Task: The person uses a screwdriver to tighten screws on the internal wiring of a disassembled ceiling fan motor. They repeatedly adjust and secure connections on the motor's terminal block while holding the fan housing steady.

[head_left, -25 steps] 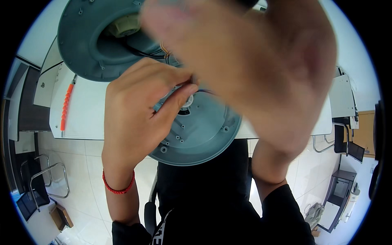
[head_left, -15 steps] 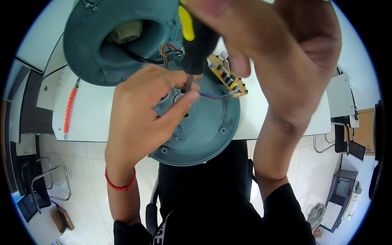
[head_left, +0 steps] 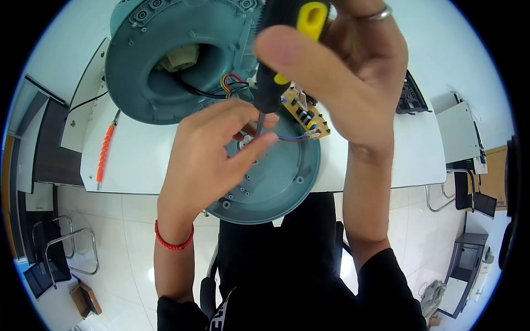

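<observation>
My right hand (head_left: 359, 83) is wrapped round the black and yellow handle of a screwdriver (head_left: 270, 91), its thumb laid across the grip. The shaft points down into a round grey-green plastic housing (head_left: 276, 187) at the table's front edge. My left hand (head_left: 201, 157) pinches about the shaft with thumb and fingertips, hiding the tip and whatever it meets. Beside the fingers lies a tan circuit board (head_left: 306, 117), joined to the housing by blue and red wires (head_left: 292, 138).
A larger grey-green shell (head_left: 132, 88) with a deep round opening stands behind my left hand, wires running from it. An orange-handled tool (head_left: 104, 154) lies on the white table (head_left: 135, 171) at left. A black part (head_left: 411, 96) sits at the right.
My right hand has turned on the screwdriver handle and shifted left, uncovering the black part at right. The left hand still pinches by the shaft. The whole view has shifted slightly.
</observation>
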`<state>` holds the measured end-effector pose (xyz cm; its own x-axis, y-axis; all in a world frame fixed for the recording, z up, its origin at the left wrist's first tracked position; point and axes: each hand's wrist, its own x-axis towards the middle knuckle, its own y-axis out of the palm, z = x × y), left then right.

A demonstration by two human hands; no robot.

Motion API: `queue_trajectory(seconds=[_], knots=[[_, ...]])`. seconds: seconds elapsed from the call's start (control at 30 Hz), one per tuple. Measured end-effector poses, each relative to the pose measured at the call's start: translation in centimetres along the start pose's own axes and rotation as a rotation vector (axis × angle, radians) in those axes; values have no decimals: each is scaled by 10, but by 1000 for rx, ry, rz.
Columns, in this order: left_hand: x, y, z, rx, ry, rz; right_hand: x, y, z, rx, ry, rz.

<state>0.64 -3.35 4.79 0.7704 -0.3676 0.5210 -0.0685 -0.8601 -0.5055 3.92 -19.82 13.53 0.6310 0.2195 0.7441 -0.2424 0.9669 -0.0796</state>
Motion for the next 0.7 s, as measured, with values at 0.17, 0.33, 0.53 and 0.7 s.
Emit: queue_trajectory(seconds=[0.17, 0.33, 0.53, 0.7], knots=[[3, -6, 6, 7, -46, 69, -5, -16, -24, 392, -166, 90], [6, -12, 2, 14, -108, 149, -5, -14, -33, 263, -209, 28], [6, -3, 0, -95, -72, 50, -10, -25, -25, 307, -137, 62], [-2, -4, 5, -5, 3, -24, -3, 16, -23, -90, -285, -218]])
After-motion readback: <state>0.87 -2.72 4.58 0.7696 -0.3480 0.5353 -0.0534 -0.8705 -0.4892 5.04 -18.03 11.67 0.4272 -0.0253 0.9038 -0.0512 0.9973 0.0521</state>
